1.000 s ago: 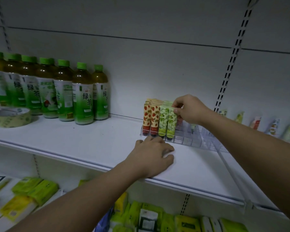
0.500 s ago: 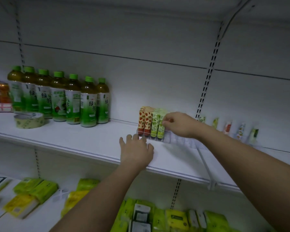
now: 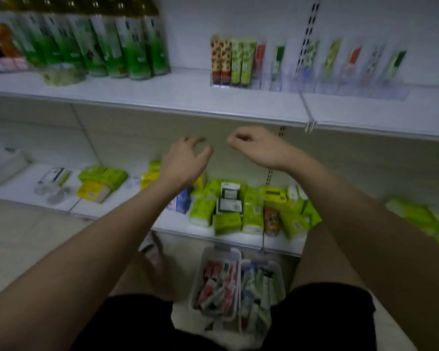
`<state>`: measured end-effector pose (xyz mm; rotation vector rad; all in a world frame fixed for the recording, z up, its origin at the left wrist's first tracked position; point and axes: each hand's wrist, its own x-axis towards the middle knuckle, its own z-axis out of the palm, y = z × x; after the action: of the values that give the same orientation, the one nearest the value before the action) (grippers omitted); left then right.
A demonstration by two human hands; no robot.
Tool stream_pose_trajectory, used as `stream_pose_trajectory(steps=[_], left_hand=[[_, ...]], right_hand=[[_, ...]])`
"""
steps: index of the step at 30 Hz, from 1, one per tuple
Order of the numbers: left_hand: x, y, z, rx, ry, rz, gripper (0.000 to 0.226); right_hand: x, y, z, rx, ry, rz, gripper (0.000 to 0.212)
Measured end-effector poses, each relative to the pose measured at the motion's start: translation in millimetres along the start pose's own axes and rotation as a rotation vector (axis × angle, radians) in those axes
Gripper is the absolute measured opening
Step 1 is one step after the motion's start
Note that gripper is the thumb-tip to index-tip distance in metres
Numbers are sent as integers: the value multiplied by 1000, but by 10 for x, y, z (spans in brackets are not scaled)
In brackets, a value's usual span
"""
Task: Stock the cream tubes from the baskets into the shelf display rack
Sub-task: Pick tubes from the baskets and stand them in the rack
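both hands (image 3: 185,158) empty below shelf (image 3: 162,102), baskets (image 3: 214,282) of tubes underneath

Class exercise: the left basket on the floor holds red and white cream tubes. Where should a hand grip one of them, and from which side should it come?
Probably from above: the left basket is open at the top and its walls close off the sides. The tubes lie lengthwise in a loose pile, so pinch a top one across its narrow body. The picture is too blurred to tell cap ends. Both the left hand and right hand hold nothing.
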<state>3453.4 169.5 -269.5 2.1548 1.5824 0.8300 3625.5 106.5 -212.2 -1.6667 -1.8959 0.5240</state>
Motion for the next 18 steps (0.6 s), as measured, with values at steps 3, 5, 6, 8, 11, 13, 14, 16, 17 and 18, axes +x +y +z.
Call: stream_pose_trajectory(steps=[3, 5, 6, 8, 11, 13, 14, 16, 17, 18], left_hand=[[-300, -382, 383, -39, -107, -142, 79], [-510, -655, 695, -57, -178, -268, 72], [-622, -778, 840, -56, -225, -338, 68], [-833, -1034, 1124, -39, -347, -444, 59], [-1093, -1384, 1448, -23, -490, -529, 51], [-1198, -1567, 1630, -19, -561, -578, 49], [-1227, -1636, 1720, -14, -592, -598, 47], [-1243, -1748, 1908, -16, -650, -612, 45], [-1248, -1782, 1990, -20, -680, -614, 44], [-1253, -1821, 2091, -18, -706, -606, 41]], right_hand=[[-221, 337, 730, 75, -101, 103, 21], [-324, 619, 1229, 102, -164, 195, 23], [-383, 736, 1439, 110, -212, 237, 25], [-490, 964, 1811, 128, -310, 328, 31], [-609, 1317, 2250, 168, -441, 462, 38], [-657, 1535, 2457, 246, -491, 563, 35], [-666, 1629, 2538, 266, -479, 588, 31], [-676, 1834, 2701, 171, -510, 588, 38], [-697, 1915, 2779, 140, -547, 589, 40], [-710, 1974, 2844, 165, -574, 622, 37]])
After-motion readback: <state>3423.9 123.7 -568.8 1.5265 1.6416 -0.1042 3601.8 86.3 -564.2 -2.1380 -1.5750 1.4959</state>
